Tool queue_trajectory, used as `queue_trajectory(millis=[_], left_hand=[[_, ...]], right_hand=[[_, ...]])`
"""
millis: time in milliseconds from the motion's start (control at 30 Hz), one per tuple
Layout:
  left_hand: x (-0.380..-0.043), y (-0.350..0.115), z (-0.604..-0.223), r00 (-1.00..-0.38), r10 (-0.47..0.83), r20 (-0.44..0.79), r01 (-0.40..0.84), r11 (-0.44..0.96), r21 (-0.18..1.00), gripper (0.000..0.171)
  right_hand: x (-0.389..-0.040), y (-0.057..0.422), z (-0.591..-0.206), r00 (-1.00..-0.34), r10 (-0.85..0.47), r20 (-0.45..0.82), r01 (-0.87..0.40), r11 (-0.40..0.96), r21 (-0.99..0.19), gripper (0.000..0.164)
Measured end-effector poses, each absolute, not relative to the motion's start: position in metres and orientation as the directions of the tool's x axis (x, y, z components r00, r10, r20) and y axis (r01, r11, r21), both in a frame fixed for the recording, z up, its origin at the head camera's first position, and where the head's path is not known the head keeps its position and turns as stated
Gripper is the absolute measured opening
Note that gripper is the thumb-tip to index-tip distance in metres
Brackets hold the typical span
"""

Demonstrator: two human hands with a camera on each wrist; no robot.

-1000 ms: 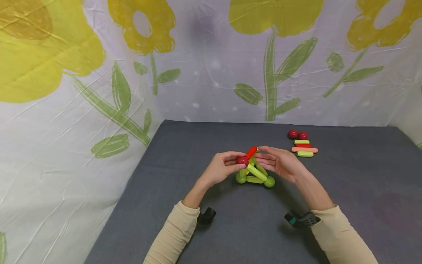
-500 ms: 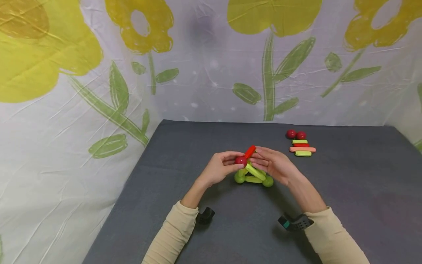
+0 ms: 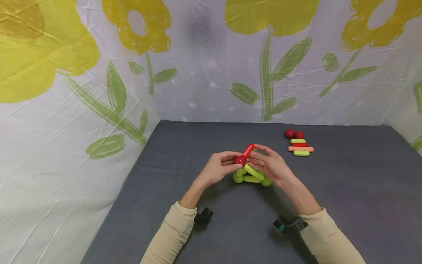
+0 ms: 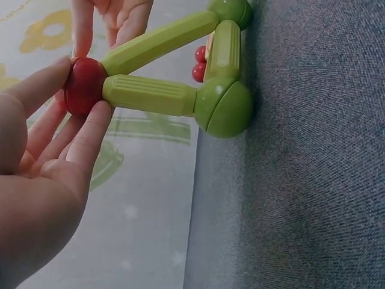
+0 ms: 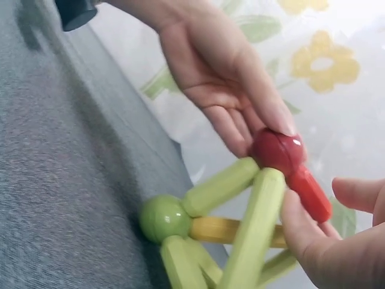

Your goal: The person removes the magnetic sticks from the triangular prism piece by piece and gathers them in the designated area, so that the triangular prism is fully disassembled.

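Observation:
A frame of lime-green rods point(image 3: 254, 172) and green balls point(image 3: 238, 178) stands on the dark cloth, topped by a red ball point(image 3: 239, 161). My left hand point(image 3: 215, 169) pinches that ball between thumb and fingers. From the ball a short red rod point(image 3: 248, 150) points up and away in the head view. Around this rod is my right hand point(image 3: 271, 167), its fingers fairly straight and the fingertips right at the rod. A yellow rod point(image 5: 216, 230) shows lower in the frame in the right wrist view. The right hand hides part of the frame's far side in the head view.
Farther back on the right lie two red balls point(image 3: 289, 134), two light-green rods point(image 3: 301, 153), a red rod point(image 3: 299, 145) and a longer pink rod point(image 3: 300, 149). The dark cloth point(image 3: 184, 139) ends at a flower-printed curtain point(image 3: 204, 73).
My right hand has moved left, closer to the red rod. The left hand keeps its pinch on the red ball. The whole scene has shifted slightly left in the view.

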State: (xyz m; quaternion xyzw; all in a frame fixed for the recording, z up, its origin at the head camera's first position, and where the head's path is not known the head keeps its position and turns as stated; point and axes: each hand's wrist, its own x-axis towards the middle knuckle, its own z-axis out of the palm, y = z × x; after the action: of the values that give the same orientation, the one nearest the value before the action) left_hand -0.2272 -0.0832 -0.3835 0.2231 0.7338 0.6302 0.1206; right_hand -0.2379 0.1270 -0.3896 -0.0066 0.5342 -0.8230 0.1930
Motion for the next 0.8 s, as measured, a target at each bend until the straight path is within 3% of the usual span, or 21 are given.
queue_trajectory(millis=[300,800], left_hand=[[-0.229,-0.084,-0.386,-0.87,0.482,0.104,0.17,0.096,0.981,0.038],[-0.229,-0.083,-0.385,-0.876,0.475,0.082,0.147,0.103,0.984,0.039]], right_hand=[[-0.239,0.117,-0.396,-0.95,-0.242,-0.196,0.257,-0.253,-0.933,0.067],[-0.239,0.115,-0.398,-0.971,-0.181,-0.158,0.192,-0.189,-0.963,0.064]])
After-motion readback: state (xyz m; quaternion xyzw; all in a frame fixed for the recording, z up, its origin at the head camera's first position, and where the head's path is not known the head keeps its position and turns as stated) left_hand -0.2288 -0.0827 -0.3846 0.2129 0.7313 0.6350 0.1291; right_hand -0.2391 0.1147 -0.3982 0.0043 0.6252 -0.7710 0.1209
